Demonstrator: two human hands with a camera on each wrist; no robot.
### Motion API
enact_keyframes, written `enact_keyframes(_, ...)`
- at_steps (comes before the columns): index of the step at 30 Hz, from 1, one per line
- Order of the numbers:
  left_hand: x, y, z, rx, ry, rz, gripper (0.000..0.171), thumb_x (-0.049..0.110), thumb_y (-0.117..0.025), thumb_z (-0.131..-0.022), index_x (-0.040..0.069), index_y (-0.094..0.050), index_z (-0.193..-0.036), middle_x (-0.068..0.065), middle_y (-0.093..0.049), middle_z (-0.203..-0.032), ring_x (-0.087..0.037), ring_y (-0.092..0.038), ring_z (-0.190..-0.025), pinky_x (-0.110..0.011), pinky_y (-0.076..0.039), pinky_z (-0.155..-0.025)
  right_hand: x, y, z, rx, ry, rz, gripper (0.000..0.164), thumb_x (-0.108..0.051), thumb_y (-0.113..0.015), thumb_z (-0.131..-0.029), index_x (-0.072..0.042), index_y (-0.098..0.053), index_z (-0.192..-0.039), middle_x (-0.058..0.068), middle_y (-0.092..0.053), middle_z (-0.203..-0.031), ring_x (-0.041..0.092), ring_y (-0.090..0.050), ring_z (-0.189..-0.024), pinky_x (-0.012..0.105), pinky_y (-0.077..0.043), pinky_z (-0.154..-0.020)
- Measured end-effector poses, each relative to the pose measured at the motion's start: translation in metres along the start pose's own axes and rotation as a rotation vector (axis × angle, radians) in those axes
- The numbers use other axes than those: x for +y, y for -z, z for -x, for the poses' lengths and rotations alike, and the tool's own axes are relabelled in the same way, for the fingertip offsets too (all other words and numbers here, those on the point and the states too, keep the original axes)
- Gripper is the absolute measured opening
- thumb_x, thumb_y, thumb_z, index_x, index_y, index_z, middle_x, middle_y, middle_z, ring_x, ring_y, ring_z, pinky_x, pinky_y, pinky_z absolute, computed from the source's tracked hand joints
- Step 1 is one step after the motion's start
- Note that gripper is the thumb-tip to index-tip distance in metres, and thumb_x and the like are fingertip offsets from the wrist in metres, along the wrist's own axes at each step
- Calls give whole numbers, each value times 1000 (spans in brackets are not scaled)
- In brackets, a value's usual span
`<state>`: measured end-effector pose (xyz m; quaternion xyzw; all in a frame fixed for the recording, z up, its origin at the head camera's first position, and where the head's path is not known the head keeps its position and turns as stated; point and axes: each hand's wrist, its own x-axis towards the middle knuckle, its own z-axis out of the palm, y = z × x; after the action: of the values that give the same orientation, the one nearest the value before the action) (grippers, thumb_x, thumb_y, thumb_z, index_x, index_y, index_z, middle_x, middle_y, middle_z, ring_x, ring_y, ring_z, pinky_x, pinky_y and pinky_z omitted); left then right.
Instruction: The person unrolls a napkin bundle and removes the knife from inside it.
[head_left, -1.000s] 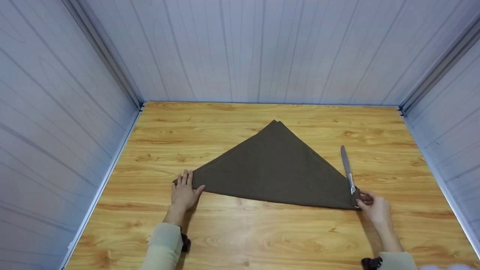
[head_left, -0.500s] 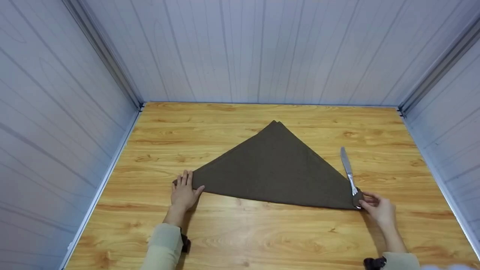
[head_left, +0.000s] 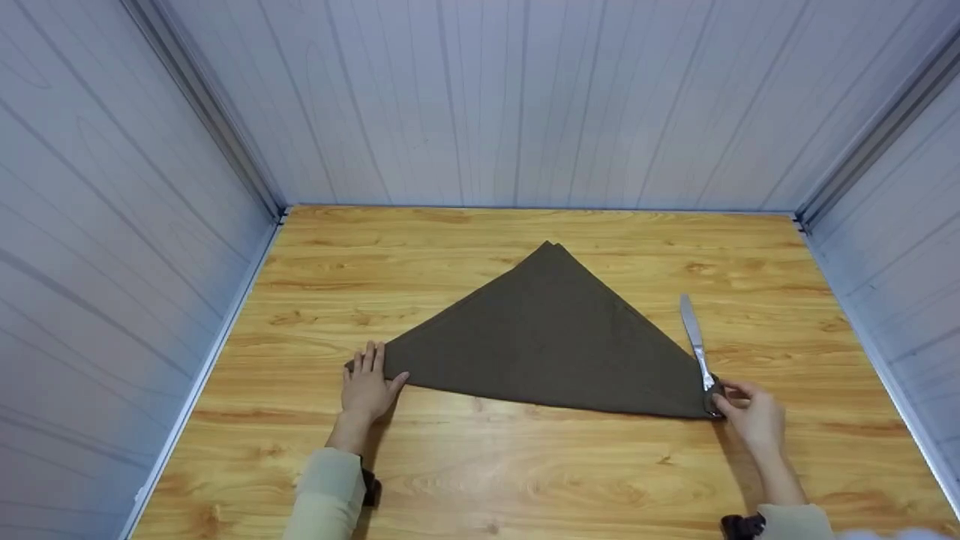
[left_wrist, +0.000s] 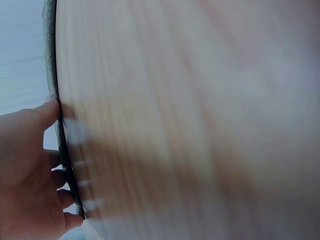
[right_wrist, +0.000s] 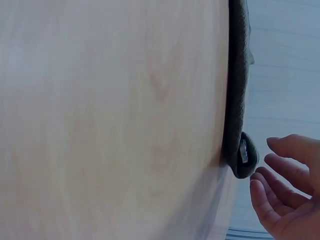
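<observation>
"What do we enter for the wood-grain tabletop (head_left: 480,480)?"

"One dark brown cloth (head_left: 547,337), set out as a broad triangle, peak toward the back wall (head_left: 480,97); one metal knife (head_left: 691,322), its handle lying in the cloth's rolled right corner (right_wrist: 241,173), its blade projecting past the slanted edge."

"And for the person?"

"One left hand (head_left: 366,390), fingers straight, laid over the cloth's left corner, thumb at the near edge; one right hand (head_left: 756,421), fingers loosely bent, thumb apart from them, at the rolled corner; whether its fingertips touch the roll, we cannot tell."
</observation>
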<state>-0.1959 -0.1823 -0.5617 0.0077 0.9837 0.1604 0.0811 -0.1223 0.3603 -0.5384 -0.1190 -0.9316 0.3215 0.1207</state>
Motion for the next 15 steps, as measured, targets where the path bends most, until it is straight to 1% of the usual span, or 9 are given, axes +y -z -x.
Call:
enact_keyframes(3, -1, 0, 0, -1, 2, -5, 74, 45, -44, -90, -1, -17, -141, -20, -13, -145, -40, -10, -130, -58, -10, -100, -2, -3, -1, -10, 12, -27, 29, -2, -67, -74, 9, -62, -100, 27, -61, -88, 38, -62, -76, 18, -45, -54)
enact_keyframes(5, -1, 0, 0, 2, 1, 0, 74, 45, -44, -89, -1, -17, -140, -21, -13, -144, -40, -10, -130, -58, -10, -100, -3, -5, -2, -21, 13, -41, 32, -3, -69, -74, 9, -61, -102, 28, -59, -90, 38, -61, -76, 17, -44, -54)
enact_keyframes(7, -1, 0, -1, -1, 3, 5, 74, 46, -44, -90, -1, -17, -141, -20, -12, -145, -40, -10, -130, -58, -9, -100, -3, -7, -3, -36, 4, -34, 36, -6, -70, -73, 9, -60, -104, 29, -57, -94, 37, -60, -79, 23, -46, -59)
enact_keyframes(9, -1, 0, -1, 0, 3, 7, 74, 46, -44, -90, -1, -17, -141, -20, -12, -144, -40, -10, -130, -58, -9, -100, -4, -9, -3, -55, -8, -22, 42, -10, -72, -73, 9, -58, -107, 29, -55, -98, 38, -57, -85, 33, -46, -67)
enact_keyframes(12, -2, -1, -1, -1, 2, 7, 74, 46, -44, -90, -1, -17, -141, -21, -12, -145, -41, -10, -130, -59, -9, -99, -3, -10, -4, -90, -16, 0, 50, -13, -73, -71, 10, -54, -112, 30, -50, -104, 40, -50, -93, 47, -40, -77)
enact_keyframes(15, -1, -1, -2, -4, 2, 3, 74, 46, -43, -90, 0, -17, -141, -20, -11, -145, -40, -9, -130, -58, -8, -100, -2, -12, -5, -111, -10, 18, 54, -11, -74, -70, 11, -51, -114, 31, -48, -106, 42, -47, -96, 51, -36, -80)
